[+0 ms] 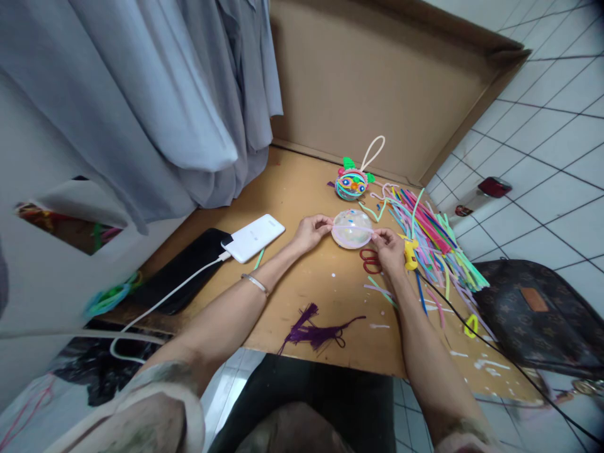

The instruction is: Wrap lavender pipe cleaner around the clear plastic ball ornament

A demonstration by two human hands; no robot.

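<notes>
A pale purple pipe cleaner (346, 228) is stretched across the front of a clear, round plastic ball (361, 220). My left hand (313, 231) pinches its left end at the ball's side. At the other side my right hand (389, 246) pinches the right end. Whether the fingertips also press on the ball, I cannot tell. Red-handled scissors (370, 260) lie just left of my right hand, partly hidden. Close by on the right is a yellow hot glue gun (411, 253). Behind the ball sits a colourful lion-face ornament (352, 184) with a cream loop.
Many coloured pipe cleaners (431, 229) lie at the right, beside a brown patterned bag (528, 308). Purple tassels (314, 333) rest near the front edge. A white power bank (253, 238) with a cable is at the left. The glue gun's black cord (465, 333) runs right.
</notes>
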